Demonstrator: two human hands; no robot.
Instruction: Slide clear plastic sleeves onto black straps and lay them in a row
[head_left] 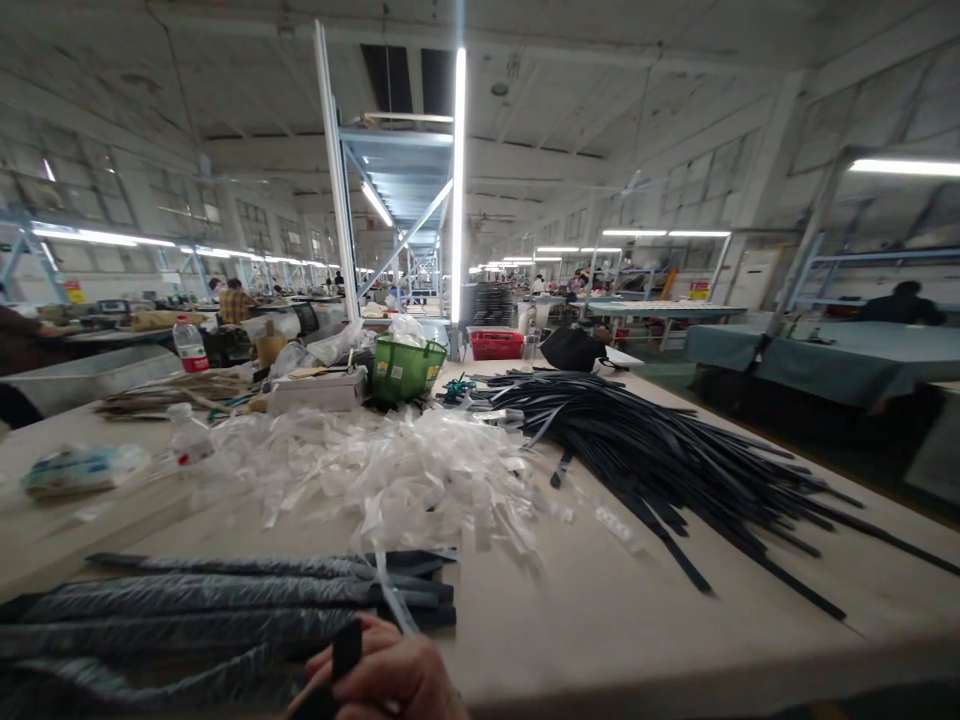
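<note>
Hand (pixel 390 675): bottom centre; which hand, I cannot tell; fingers closed on a black strap (pixel 346 648).
Straps (pixel 660 460): piled at right.
Wrappers (pixel 390 470): heaped mid-frame.

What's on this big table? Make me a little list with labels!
Hand: grips a black strap piece; left or right unclear
Beside it: dark wrapped strips
Middle: pile of clear plastic scraps
Right: heap of long black straps
Back: green basket, red basket, water bottle
Table: pale top
</note>
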